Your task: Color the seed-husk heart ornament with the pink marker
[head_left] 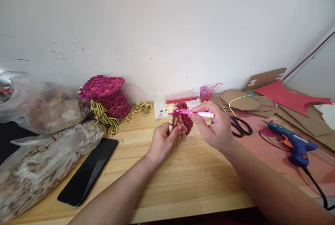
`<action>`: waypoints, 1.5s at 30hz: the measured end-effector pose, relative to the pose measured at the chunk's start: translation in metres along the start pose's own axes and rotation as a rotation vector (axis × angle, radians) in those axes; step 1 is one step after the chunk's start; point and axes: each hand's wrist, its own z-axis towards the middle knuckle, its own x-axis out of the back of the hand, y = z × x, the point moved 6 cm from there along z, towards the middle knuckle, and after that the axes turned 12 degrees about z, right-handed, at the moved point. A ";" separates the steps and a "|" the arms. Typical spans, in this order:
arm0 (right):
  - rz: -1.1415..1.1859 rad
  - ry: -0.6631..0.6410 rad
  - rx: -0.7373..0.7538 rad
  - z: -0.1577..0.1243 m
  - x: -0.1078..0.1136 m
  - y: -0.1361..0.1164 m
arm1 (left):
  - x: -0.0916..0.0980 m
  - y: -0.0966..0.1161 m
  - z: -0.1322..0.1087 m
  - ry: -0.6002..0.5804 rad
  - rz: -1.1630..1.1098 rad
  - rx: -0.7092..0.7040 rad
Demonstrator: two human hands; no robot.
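The left hand (162, 140) is closed around the near-left edge of a small rounded piece covered in peanut shells, part magenta and part bare tan (188, 124), its thumb laid over the shells. The piece is held up over the pale wooden tabletop (199, 186), in the middle of the scene. The right hand (216, 125) pinches a slim brush-like tool with a white handle and pink-stained front (206, 114) between thumb and fingers.

Governing relation: the tool's long axis runs across the scene, nearly level, with the pink end to the left, over the far part of the piece. Contact between tip and shells cannot be confirmed. Magenta shells lie along the far and right sides; bare ones show in the middle and at the left edge, beside the left thumb. The left hand is therefore nearer to the bare shells, and further work on them appears to call for the tip to shift nearer or for the piece to be turned.

A pink-stained clear plastic cup (206, 93) stands beyond the piece, slightly right, against the wall.
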 end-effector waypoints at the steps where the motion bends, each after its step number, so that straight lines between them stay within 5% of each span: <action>1: 0.004 0.002 0.003 0.000 0.000 0.000 | 0.000 0.000 0.000 0.000 -0.001 0.001; 6: 0.016 -0.033 0.008 0.000 -0.003 -0.002 | -0.001 -0.001 -0.001 -0.023 -0.006 -0.014; 13: 0.072 0.071 0.006 0.000 0.005 -0.002 | 0.015 0.007 0.005 0.137 0.237 -0.199; 20: -0.004 -0.020 0.076 0.000 -0.003 -0.019 | 0.020 0.010 0.006 0.178 0.412 -0.347; 45: 0.000 -0.037 0.018 0.003 -0.001 -0.016 | 0.017 0.012 0.003 0.143 0.459 -0.389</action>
